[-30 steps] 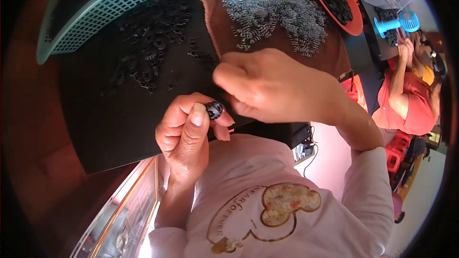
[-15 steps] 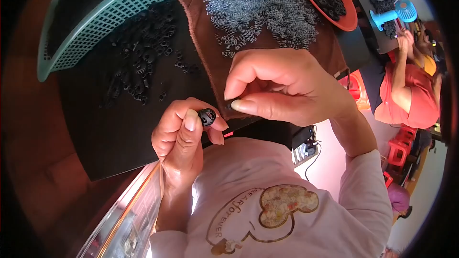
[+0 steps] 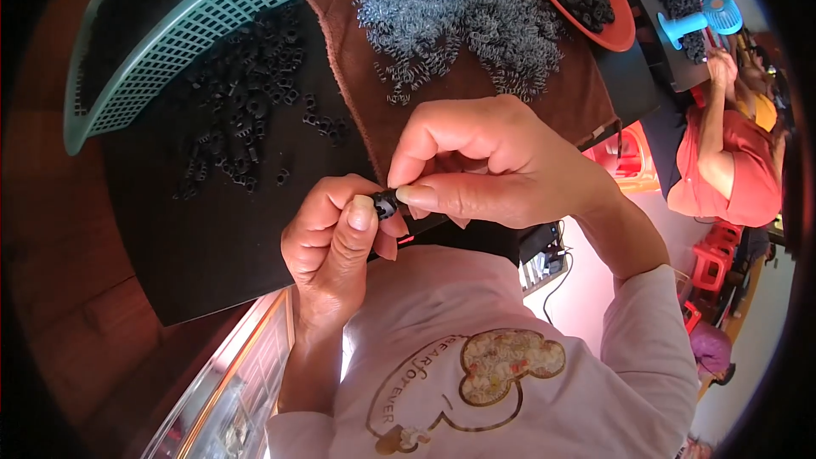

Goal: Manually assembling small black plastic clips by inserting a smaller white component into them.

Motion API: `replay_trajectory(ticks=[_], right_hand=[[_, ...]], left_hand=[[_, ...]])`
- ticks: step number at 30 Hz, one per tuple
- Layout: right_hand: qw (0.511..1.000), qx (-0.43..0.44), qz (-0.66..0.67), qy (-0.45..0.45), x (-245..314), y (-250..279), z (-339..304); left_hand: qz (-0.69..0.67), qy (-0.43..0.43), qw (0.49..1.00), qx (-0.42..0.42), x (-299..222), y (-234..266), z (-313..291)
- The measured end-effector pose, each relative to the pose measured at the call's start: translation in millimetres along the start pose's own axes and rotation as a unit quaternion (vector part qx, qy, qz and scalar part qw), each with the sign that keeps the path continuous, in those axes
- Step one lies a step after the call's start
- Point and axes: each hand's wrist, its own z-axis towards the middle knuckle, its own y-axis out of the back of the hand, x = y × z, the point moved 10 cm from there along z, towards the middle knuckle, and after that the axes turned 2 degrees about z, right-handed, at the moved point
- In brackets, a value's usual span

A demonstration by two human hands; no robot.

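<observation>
A small round black plastic part (image 3: pixel 385 204) is pinched between the thumb and fingers of my left hand (image 3: pixel 327 234), just off the table's near edge. The thumb and forefinger of my right hand (image 3: pixel 489 166) press together at the part's right side. The small dark piece in that pinch is mostly covered by the fingertips, and I cannot tell how far it sits in the part. Beyond my right hand, a heap of thin metal coil springs (image 3: pixel 455 13) lies on a brown cloth (image 3: pixel 340 21). Loose black plastic pieces (image 3: pixel 246 106) are scattered to the left.
A green perforated basket (image 3: pixel 191 42) stands at the far left of the black table (image 3: pixel 170 246). At the far right, an orange bowl (image 3: pixel 625 30) holds black rings. Further right are a blue fan (image 3: pixel 701 21), a person in a red shirt (image 3: pixel 731 144) and red stools (image 3: pixel 712 263).
My hands have come together: the right one moved slightly left, bringing its small dark piece up to the black part. My left hand shifted a little right and turned the part.
</observation>
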Motion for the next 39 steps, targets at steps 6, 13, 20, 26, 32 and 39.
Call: replay_trajectory(ticks=[6, 13, 20, 26, 32, 39], right_hand=[[0.999, -0.005, 0.02, -0.035, -5, 1, -1], [0.999, 0.016, 0.036, -0.021, -5, -1, 0], [0.998, 0.022, 0.054, -0.027, -6, -5, 2], [0.991, 0.029, 0.115, -0.065, -14, -9, 4], [0.998, 0.026, 0.05, -0.017, -5, -8, 5], [0.999, -0.002, -0.031, -0.023, -5, -4, 4]], left_hand=[[0.015, 0.014, 1.0, -0.011, 1, 0, -1], [0.009, 0.023, 1.0, -0.01, 4, 0, 0], [0.037, 0.015, 0.998, -0.037, 4, 4, -2], [0.041, 0.009, 0.999, -0.011, 1, 4, -2], [0.041, 0.018, 0.999, -0.003, 2, 4, -2], [0.082, -0.028, 0.995, -0.043, 0, 4, 0]])
